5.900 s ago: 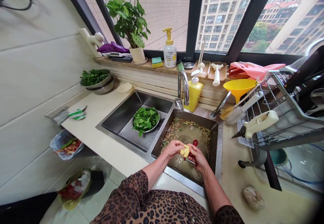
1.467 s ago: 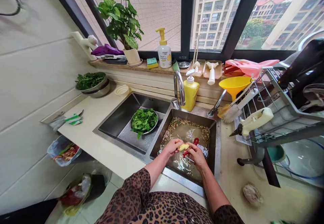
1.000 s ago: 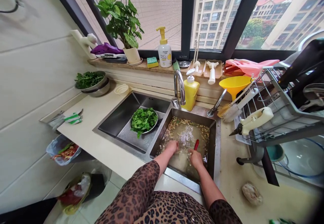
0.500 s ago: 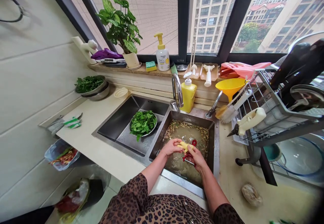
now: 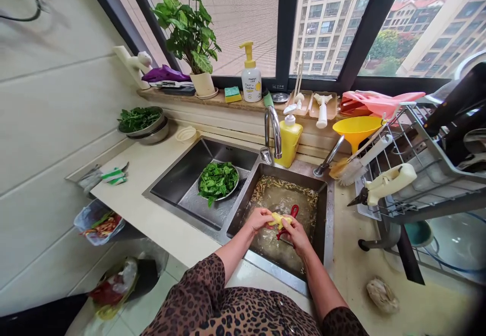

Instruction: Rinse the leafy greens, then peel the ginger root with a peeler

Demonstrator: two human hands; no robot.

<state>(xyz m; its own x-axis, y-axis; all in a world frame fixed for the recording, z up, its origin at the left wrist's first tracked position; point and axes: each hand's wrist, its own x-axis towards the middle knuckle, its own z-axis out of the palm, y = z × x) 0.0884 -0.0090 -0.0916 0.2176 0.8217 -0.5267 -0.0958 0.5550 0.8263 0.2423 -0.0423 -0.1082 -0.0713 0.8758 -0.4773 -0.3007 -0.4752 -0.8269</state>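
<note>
Over the right-hand sink basin, my left hand pinches one end of a knobbly, pale yellow piece of peeled ginger. My right hand is closed at the ginger's other end, thumb and fingers on it. A red-handled peeler is also in my right hand; its handle end sticks out above the fingers and its red head shows below the ginger. The blade is mostly hidden. Cloudy water with floating brown peel bits lies beneath both hands.
Leafy greens fill a bowl in the left basin. The faucet stands behind the basins beside a yellow soap bottle. At right are a dish rack and a brownish lump on the counter. A lined waste bin hangs at left.
The peeler has turned in my right hand, so its metal blade shows less than before. Both hands remain on the ginger. My view has shifted slightly.
</note>
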